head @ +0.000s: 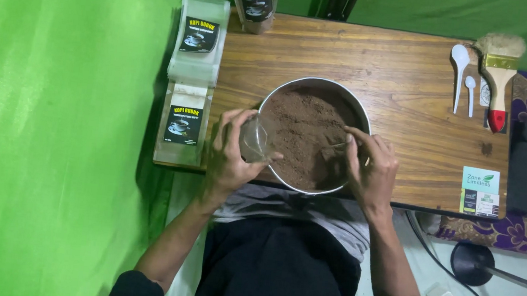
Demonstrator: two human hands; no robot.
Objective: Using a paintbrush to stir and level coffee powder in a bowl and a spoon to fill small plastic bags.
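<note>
A round metal bowl (362, 113) full of brown powder (301, 129) stands at the near edge of a wooden table (407, 85). My left hand (228, 157) holds a clear plastic pouch (254, 139) open at the bowl's left rim. My right hand (373, 169) grips a clear spoon (334, 149) whose tip is dug into the powder on the bowl's right side.
Clear labelled pouches (198, 37) lie stacked at the table's left edge, and a filled pouch (253, 0) stands at the back. Two white spoons (460, 64) and a red-handled brush (498, 75) lie at the right back. A card (479, 191) sits at the right front.
</note>
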